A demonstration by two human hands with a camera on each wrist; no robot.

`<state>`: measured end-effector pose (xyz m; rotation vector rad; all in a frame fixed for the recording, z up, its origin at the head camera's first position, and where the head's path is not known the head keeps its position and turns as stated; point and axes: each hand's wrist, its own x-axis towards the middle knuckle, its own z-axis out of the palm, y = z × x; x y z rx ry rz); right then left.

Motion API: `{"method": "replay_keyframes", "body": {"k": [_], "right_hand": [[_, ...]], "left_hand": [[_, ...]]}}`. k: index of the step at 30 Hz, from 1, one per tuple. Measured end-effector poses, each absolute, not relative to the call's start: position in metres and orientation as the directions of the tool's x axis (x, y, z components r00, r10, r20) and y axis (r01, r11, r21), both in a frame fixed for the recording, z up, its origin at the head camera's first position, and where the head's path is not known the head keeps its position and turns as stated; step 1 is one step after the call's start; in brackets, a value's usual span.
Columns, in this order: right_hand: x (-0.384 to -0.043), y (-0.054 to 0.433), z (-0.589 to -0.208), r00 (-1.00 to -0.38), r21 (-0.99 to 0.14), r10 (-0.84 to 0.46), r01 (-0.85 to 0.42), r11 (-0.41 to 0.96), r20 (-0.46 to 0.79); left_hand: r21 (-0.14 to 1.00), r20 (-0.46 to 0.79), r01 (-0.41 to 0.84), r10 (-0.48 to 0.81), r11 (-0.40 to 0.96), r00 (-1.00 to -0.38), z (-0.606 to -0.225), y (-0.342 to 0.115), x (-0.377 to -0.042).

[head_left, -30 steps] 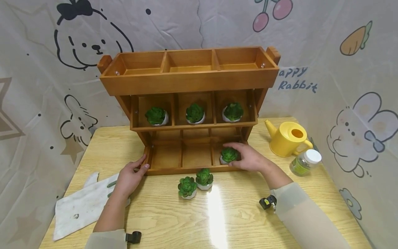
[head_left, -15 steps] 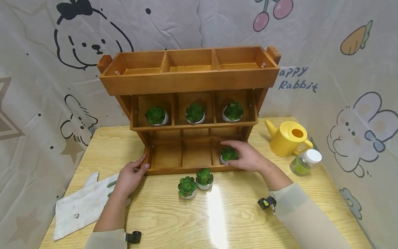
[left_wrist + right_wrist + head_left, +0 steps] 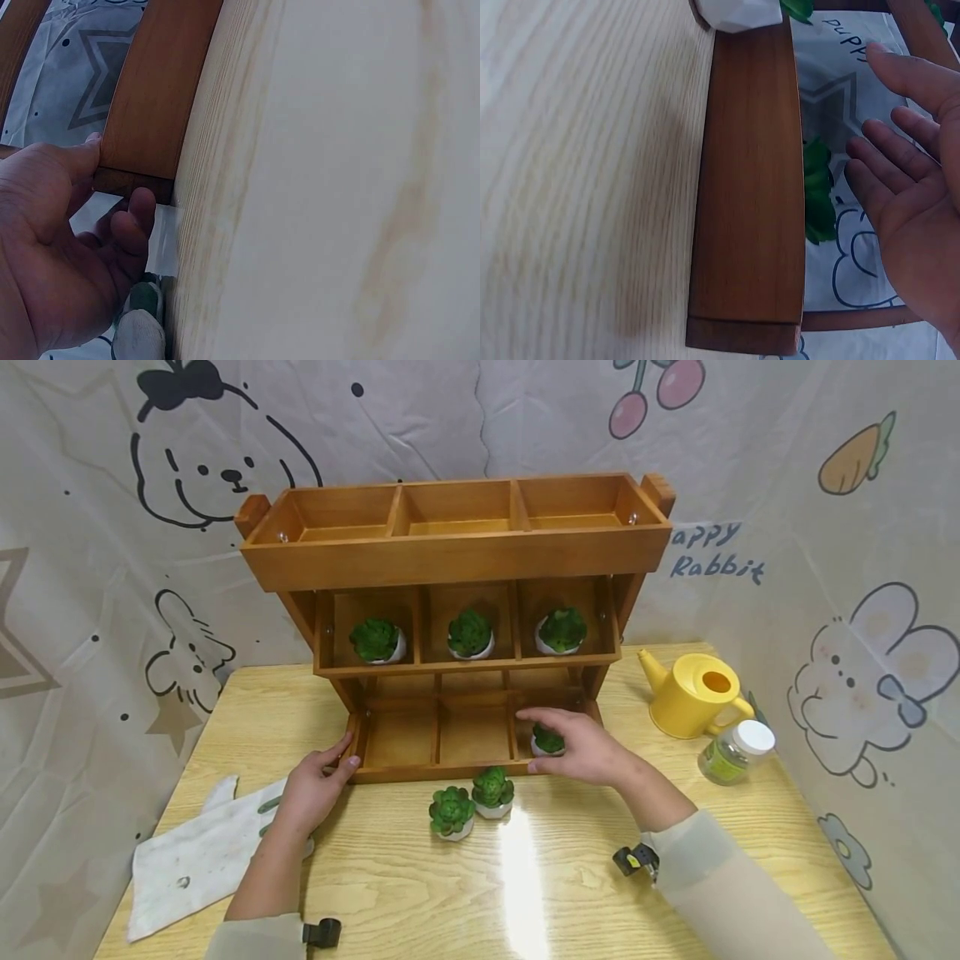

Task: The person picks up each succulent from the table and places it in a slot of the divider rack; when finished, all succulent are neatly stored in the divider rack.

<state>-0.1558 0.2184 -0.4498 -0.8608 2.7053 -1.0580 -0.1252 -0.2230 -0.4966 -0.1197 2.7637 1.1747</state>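
**One plant (image 3: 547,740) in the bottom row of the rack (image 3: 465,556)**

Head view: the right hand (image 3: 577,748) arches over that plant in the right compartment, hiding part of it; whether they touch is hard to tell from here. The left hand (image 3: 311,789) is at the rack's lower left corner. Two loose plants (image 3: 452,812) stand close together on the table (image 3: 405,893), just before the front board (image 3: 420,772). Three middle plants (image 3: 470,632) sit one per compartment. If a finger catches the leaves, the bottom plant could tip; a low sweep could knock the loose pair.

Left wrist view: the grip, only hinted at from above, is plain here: thumb and fingers pinch the board's end, a glove (image 3: 140,330) just below the hand. A tug there would probably shift the rack and jolt its plants.

Right wrist view: the right fingers are relaxed, slightly bent and holding nothing. A gap separates them from the leaves (image 3: 819,191) behind the board, which the head view leaves unclear.
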Motion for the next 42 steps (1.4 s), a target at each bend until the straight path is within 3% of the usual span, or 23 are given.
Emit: {"method": "replay_keyframes", "body": {"k": [13,21,29,42], "right_hand": [[-0.142,0.202,-0.453,-0.79,-0.702,-0.606,-0.483,0.523,0.092],[-0.136,0.193,-0.459,-0.776,-0.773,-0.629,-0.421,0.474,0.037],[-0.131,0.187,-0.462,-0.766,-0.738,-0.643,-0.45,0.502,0.03],[-0.126,0.18,-0.468,-0.754,-0.788,-0.656,-0.415,0.454,0.019]], "left_hand": [[0.704,-0.142,-0.112,-0.015,0.701,-0.99,-0.497,-0.222,-0.126],[0.706,-0.145,-0.11,-0.01,0.7,-0.989,-0.498,-0.223,-0.125],[0.702,-0.14,-0.107,-0.011,0.704,-0.99,-0.497,-0.223,-0.125],[0.703,-0.147,-0.109,-0.007,0.703,-0.989,-0.497,-0.223,-0.125]]}}
